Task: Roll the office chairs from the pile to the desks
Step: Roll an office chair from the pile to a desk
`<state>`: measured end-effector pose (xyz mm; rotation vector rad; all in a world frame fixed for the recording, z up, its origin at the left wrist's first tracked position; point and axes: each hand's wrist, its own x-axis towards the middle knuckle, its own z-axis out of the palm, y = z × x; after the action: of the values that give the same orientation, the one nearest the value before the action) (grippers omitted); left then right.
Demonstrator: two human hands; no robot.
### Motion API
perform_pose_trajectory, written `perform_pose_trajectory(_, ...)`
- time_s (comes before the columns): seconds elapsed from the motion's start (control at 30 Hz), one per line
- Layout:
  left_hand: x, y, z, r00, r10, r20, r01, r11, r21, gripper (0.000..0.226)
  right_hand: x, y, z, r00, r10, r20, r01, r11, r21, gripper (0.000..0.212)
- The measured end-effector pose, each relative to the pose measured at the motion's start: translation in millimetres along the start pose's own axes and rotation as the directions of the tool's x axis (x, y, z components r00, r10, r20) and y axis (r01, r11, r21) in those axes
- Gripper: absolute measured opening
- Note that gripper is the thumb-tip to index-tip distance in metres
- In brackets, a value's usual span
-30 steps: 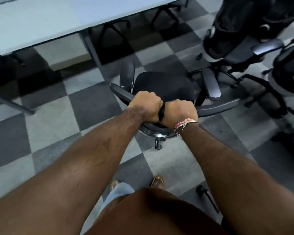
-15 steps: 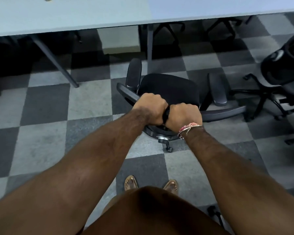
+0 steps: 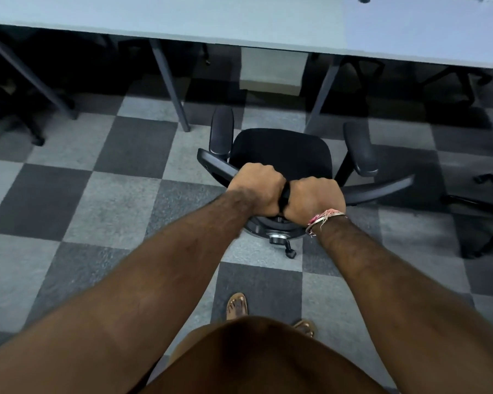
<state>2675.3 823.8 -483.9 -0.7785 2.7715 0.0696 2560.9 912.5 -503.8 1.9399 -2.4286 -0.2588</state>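
Right, both fists are planted at the centre of the frame on the curved top edge of the black office chair point(image 3: 281, 155). The left hand point(image 3: 256, 189) has its fingers curled tight round the backrest rim, knuckles up, and the right hand point(image 3: 315, 199) is clamped on the same rim just beside it, the two fists nearly touching with a sliver of black plastic showing between them. On the right wrist sits a pink and white thread bracelet point(image 3: 325, 217).

The chair itself stands in the middle of the frame, seat pointing toward the top, its two armrests flanking the dark seat pad and one caster poking out below the hands. It faces the long pale desk point(image 3: 239, 21) that runs across the whole top of the frame, and the seat's front edge lies near the gap between two grey desk legs point(image 3: 170, 83), not yet under the tabletop.

Underfoot is a checkered carpet point(image 3: 125, 200) of light and dark grey squares. At the bottom centre, two sandalled feet point(image 3: 236, 305) peek out past brown clothing. At the right edge the dark base of another chair point(image 3: 490, 211) shows, and at the upper left a further chair base point(image 3: 9, 120) sits in shadow under the desk.
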Motion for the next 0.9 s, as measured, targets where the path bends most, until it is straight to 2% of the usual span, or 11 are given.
perform_pose_trajectory(0.23, -32, -45, 13, 0.989, -0.151, -0.003, 0.151, 0.988, -0.024, 0.019, 29, -47, -9, 0.985, -0.167, -0.045, 0.167, 0.986, -0.010, 0.022)
perform_pose_trajectory(0.43, -50, -64, 20, 0.951, -0.310, 0.000, 0.309, 0.950, -0.051, 0.017, 52, -69, -13, 0.943, -0.326, -0.072, 0.325, 0.945, -0.018, 0.022)
perform_pose_trajectory(0.6, -59, -76, 22, 0.894, -0.447, 0.023, 0.448, 0.890, -0.087, 0.017, 73, -83, -19, 0.883, -0.461, -0.094, 0.461, 0.887, -0.016, 0.022)
perform_pose_trajectory(0.9, -66, -91, 27, 0.804, -0.594, 0.040, 0.595, 0.800, -0.077, 0.019, 111, -101, -26, 0.747, -0.654, -0.123, 0.653, 0.755, -0.050, 0.024)
